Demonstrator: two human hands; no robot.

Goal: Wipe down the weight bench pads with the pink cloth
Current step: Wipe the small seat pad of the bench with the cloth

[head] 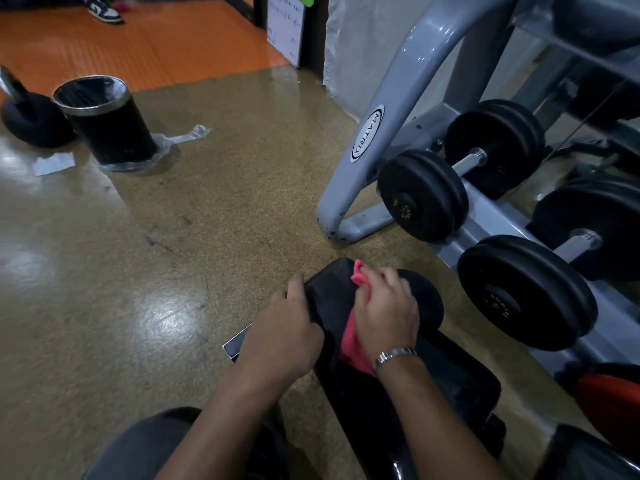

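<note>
head view is showing the right hand [384, 310] clutching the pink cloth [350, 344] and pressing it onto the far end of the bench pad [450, 379], probably to scrub that end. the left hand [285, 329] is gripping the pad's left edge, seemingly bracing it against the rubbing. a dumbbell rack [381, 98] is standing just right of the pad.

Crumpled pink cloth [351, 336] lies on black bench pad [332, 299].
</note>
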